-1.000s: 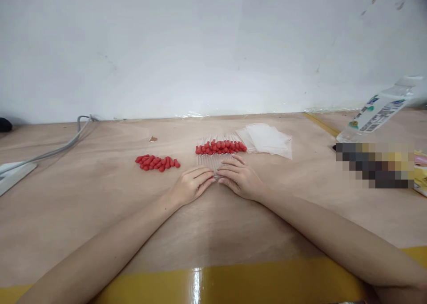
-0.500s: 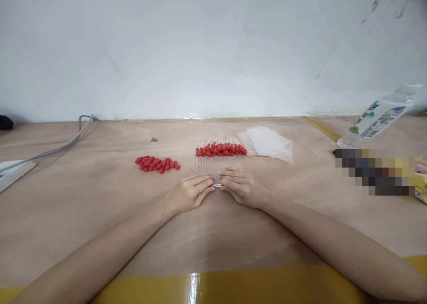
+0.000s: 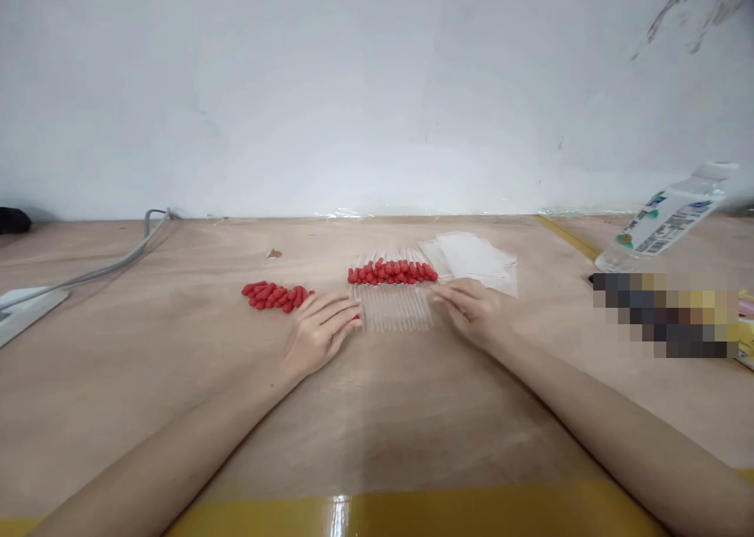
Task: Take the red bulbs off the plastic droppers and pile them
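Note:
Several clear thin tubes lie side by side in a row, with red rubber bulbs across them toward their far part. My left hand is at the row's left side, its fingers curled together, and a bit of a red rubber bulb shows at its fingertips; the rest of what it holds is hidden. Just behind that hand lies a pile of loose red bulbs. On the right, my right hand has its fingers stretched out beside the row's right edge; I see nothing in them.
White sheets or clear bags lie behind my right hand. A tilted clear bottle with a label and a blurred-out patch are farther right. A grey cable runs over a white flat object at left. The wall closes off the back.
My hands were together in front of the row with a clear tube between their fingertips. They have moved apart: the left to the left, the right to the right and slightly away.

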The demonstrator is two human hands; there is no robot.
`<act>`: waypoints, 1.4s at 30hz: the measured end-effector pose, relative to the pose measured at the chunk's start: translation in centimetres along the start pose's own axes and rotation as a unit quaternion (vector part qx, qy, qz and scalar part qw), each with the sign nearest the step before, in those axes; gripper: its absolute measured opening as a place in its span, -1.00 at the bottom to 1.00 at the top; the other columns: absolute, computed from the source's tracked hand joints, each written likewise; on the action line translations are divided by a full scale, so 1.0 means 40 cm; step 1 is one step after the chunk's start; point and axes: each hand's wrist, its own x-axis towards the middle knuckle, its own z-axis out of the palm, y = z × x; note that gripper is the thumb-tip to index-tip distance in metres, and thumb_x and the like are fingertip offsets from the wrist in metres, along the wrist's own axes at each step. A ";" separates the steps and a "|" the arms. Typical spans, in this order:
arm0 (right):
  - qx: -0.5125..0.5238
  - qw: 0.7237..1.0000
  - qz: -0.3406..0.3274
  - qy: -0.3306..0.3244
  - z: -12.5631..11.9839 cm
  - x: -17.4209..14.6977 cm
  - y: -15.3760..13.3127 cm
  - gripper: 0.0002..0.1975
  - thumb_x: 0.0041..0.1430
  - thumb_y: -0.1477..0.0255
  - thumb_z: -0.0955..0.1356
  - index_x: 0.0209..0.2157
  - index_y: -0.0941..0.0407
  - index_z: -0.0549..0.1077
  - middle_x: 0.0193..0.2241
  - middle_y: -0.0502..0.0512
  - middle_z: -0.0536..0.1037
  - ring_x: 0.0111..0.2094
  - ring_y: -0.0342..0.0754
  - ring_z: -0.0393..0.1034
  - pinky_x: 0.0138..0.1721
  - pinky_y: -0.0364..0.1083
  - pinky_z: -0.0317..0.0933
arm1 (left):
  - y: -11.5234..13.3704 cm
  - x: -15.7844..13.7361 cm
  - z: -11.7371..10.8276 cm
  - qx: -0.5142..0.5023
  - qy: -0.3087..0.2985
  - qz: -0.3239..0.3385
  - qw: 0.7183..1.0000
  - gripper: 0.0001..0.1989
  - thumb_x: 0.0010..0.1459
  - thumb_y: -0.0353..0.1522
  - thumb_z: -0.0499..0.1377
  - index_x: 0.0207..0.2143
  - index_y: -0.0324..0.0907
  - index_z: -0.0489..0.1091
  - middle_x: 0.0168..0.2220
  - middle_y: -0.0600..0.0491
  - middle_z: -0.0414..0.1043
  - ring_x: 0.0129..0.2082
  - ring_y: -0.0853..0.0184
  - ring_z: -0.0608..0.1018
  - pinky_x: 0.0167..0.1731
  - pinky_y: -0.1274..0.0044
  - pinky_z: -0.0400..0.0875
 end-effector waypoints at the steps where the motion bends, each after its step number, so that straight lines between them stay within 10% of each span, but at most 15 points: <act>1: -0.025 0.999 0.049 0.000 0.000 -0.001 0.014 -0.76 0.19 0.41 0.21 -0.24 0.11 0.48 -0.49 0.09 0.48 -0.41 -0.09 0.40 -0.37 -0.10 0.33 | -0.012 0.011 -0.009 0.014 0.012 -0.031 0.999 -0.87 0.10 -0.35 0.13 -0.29 -0.12 0.45 -0.33 0.04 0.48 -0.29 0.29 0.49 -0.27 0.41 0.41; 8: -0.036 0.987 0.133 -0.083 0.031 -0.003 0.034 -0.74 0.15 0.43 0.17 -0.21 0.15 0.43 -0.50 0.09 0.42 -0.50 -0.10 0.32 -0.48 -0.13 0.17 | -0.167 0.097 -0.160 0.036 -0.080 -0.394 0.915 -0.71 0.12 -0.28 0.05 -0.20 -0.25 0.43 -0.32 -0.01 0.35 -0.46 0.39 0.39 -0.44 0.52 0.33; 14: -0.026 0.982 0.154 -0.103 0.049 -0.003 0.026 -0.88 0.10 0.45 0.20 -0.36 0.10 0.34 -0.46 0.06 0.46 -0.43 -0.06 0.35 -0.40 -0.10 0.15 | -0.280 0.061 -0.262 -0.038 -0.159 -0.550 0.819 -0.53 -0.06 -0.14 0.21 -0.15 -0.25 0.34 -0.40 0.02 0.41 -0.42 0.37 0.40 -0.53 0.60 0.27; 29: -0.037 0.985 0.080 -0.146 0.031 -0.009 0.001 -0.78 0.15 0.27 0.22 -0.30 0.08 0.40 -0.32 0.09 0.49 -0.23 -0.01 0.35 -0.14 0.01 0.11 | -0.311 0.022 -0.226 -0.042 -0.231 -0.562 0.793 -0.59 -0.12 -0.12 0.23 -0.34 -0.26 0.36 -0.53 0.07 0.40 -0.53 0.41 0.39 -0.52 0.56 0.30; 42: -0.004 0.990 0.108 -0.088 0.033 -0.007 0.012 -0.76 0.21 0.30 0.17 -0.25 0.07 0.39 -0.21 0.12 0.42 -0.14 0.00 0.32 -0.16 0.02 0.16 | -0.195 0.068 -0.086 0.042 -0.199 -0.315 0.927 -0.82 -0.03 -0.25 0.11 -0.46 -0.18 0.39 -0.39 0.01 0.40 -0.40 0.30 0.42 -0.40 0.51 0.31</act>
